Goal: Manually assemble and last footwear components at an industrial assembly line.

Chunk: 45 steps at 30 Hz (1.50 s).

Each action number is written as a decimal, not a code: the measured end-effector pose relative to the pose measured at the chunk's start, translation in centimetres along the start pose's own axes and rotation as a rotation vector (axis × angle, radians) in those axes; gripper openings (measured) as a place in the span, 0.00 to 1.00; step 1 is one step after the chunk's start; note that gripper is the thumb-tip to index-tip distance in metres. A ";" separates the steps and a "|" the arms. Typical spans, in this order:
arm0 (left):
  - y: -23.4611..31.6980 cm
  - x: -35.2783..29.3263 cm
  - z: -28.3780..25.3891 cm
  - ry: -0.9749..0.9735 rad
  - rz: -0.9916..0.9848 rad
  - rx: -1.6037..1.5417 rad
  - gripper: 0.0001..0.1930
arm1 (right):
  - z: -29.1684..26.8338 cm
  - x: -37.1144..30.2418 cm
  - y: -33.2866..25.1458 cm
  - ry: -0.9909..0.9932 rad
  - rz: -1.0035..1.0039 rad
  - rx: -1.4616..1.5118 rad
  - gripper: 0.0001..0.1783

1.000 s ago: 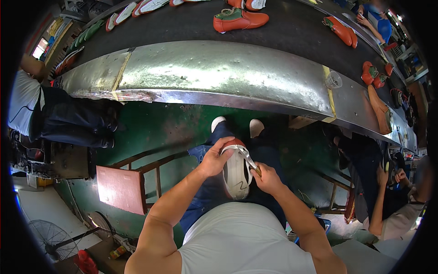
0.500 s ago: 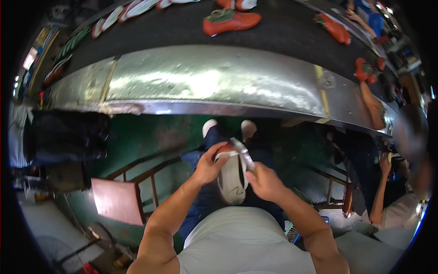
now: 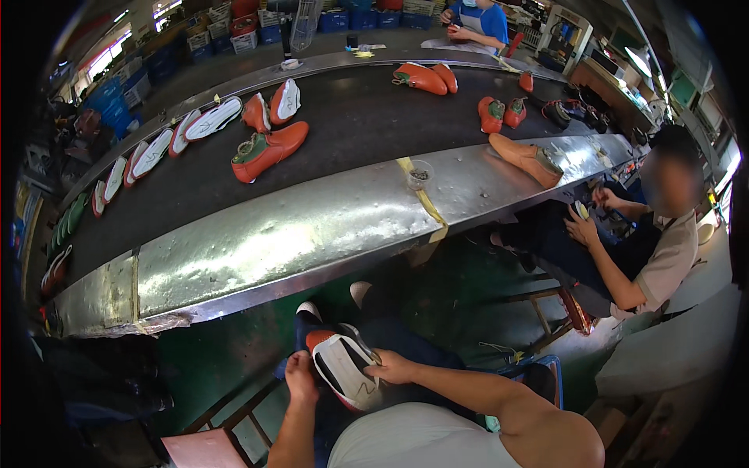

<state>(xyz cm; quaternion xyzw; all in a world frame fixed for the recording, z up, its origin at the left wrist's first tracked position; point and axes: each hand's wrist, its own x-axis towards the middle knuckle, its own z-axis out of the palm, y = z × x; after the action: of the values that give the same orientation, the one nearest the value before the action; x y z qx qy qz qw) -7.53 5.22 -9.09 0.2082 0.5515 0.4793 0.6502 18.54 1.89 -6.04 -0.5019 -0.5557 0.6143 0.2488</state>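
So your shoe is sitting over your lap with its pale underside facing up, red toe end pointing away from you toward the bench. Your right hand is on the right edge of it, fingers wrapped round a metal tool whose curved end lies along that side near the toe. Your left hand is just beside the shoe's left edge by the toe, fingers curled in, but I honestly can't tell if they're pinching anything or even touching the shoe

In front of you there's a shiny metal ledge with a clear cup of small bits next to a yellow strip, and a tan shoe further right. On the black surface behind it, a red shoe with a green collar sits upright, and a row of white-soled shoes runs off to the left. To your right a seated co-worker has something yellowish in one hand
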 end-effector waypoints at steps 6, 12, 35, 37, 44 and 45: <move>1.7 -2.3 4.0 0.134 -0.010 -0.335 0.11 | -0.1 -1.3 -1.0 0.119 -0.045 -0.140 0.23; -0.5 -8.8 6.5 -0.246 0.400 0.792 0.23 | 0.4 -3.6 -0.4 0.295 0.111 -0.136 0.25; -2.0 -8.3 5.6 -0.636 -0.070 0.427 0.48 | -4.9 -6.7 -9.1 -0.160 -0.134 -1.092 0.20; -1.1 -8.5 5.9 -0.662 -0.125 0.216 0.44 | -4.8 -5.5 -11.2 -0.295 -0.028 -1.150 0.18; -4.2 -5.4 7.6 -0.081 -0.320 -0.089 0.37 | -1.1 -6.7 -4.0 -0.136 -0.007 -0.721 0.16; -5.1 -5.0 7.2 -0.054 -0.235 0.093 0.36 | -0.9 -6.8 -4.3 -0.137 -0.009 -0.680 0.17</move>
<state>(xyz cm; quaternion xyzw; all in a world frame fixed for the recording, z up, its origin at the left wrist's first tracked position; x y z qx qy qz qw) 1.37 0.48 -8.37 0.1848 0.5761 0.3679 0.7061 20.85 -2.50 0.42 -0.5111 -0.7462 0.4254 0.0322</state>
